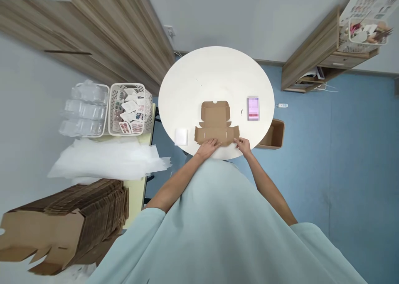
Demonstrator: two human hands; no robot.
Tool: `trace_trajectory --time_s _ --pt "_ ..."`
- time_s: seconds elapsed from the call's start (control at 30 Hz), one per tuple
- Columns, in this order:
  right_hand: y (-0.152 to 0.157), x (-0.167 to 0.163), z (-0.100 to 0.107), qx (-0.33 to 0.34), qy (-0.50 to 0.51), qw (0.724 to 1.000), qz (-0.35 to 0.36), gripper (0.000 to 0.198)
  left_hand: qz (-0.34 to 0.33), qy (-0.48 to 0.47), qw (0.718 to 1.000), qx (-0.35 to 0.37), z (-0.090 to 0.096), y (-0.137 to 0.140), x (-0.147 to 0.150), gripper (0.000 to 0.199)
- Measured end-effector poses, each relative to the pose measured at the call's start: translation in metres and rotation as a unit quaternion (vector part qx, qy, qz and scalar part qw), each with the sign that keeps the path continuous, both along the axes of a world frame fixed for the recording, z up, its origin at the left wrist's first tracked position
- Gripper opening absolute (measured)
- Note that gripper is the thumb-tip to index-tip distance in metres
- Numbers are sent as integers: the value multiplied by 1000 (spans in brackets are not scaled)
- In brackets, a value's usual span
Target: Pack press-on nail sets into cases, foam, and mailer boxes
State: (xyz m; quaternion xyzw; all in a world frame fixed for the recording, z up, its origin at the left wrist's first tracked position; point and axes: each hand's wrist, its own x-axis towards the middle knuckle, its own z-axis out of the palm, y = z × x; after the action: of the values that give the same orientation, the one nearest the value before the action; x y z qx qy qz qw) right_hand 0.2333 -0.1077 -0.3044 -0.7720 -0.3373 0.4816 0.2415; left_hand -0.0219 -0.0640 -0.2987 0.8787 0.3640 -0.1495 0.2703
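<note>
A brown cardboard mailer box [215, 117], unfolded, lies on the round white table [183, 84] with its lid part pointing away from me. My left hand [209, 147] rests on its near edge, left of the middle, with the fingers stretched out over the cardboard. At the near right corner, my right hand [243, 145] pinches the side flap between thumb and fingers. To the left of the box lies a small white square packet [181, 137]. A phone-like rectangle with a pink, pixelated face [253, 108] is on the right side of the table.
On the left stand a white basket of small packets [127, 109], clear plastic trays [84, 109], white sheets [109, 159] and stacked flat cardboard boxes [93, 217]. An open brown carton [274, 134] sits below the table's right edge. A wooden cabinet [314, 55] stands at right.
</note>
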Motion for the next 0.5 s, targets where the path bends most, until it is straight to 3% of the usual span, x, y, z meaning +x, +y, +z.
trace_trajectory --time_s 0.17,0.3,0.37,0.5 --pt "6 15 -2 -31 -50 998 6 27 86 49 995 -1 -12 10 -16 65" --pt "32 8 8 40 -156 984 79 51 115 25 993 -14 -13 18 -37 60" --pt "54 -3 13 70 -158 976 135 57 135 18 990 -32 -10 20 -44 53" --pt "98 -28 14 26 -142 966 214 62 165 4 985 -58 -4 19 -48 51"
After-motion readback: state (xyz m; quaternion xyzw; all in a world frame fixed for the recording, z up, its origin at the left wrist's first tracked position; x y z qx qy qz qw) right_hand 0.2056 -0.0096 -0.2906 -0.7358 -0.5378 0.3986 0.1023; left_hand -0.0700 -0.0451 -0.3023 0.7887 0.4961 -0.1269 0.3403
